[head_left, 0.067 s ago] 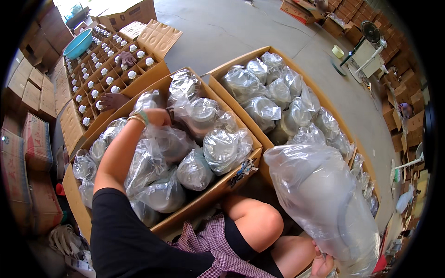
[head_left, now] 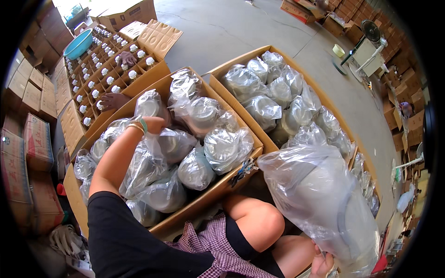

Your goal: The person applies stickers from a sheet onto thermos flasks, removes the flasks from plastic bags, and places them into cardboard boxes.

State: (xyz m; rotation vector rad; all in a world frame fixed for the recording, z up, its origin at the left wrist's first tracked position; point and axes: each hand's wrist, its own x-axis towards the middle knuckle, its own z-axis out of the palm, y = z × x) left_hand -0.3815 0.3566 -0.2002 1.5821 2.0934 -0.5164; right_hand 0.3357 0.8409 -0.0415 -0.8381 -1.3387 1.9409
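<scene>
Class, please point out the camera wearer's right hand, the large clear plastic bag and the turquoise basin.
Wearer's right hand (head_left: 322,264): head view, middle of the hand.
Large clear plastic bag (head_left: 320,187): head view, broad middle.
Turquoise basin (head_left: 79,44): head view, inside surface.

The bag (head_left: 320,194) is translucent whitish, the sleeve (head_left: 109,217) black, basin (head_left: 79,44) turquoise, cloth (head_left: 206,241) purple-and-white checked.

Concealed and cropped parts.
Left hand (head_left: 154,125): fingertips hidden from view. Right hand (head_left: 321,265): cut by the lower edge. Large bag (head_left: 320,194): too cloudy to identify what lies within.
</scene>
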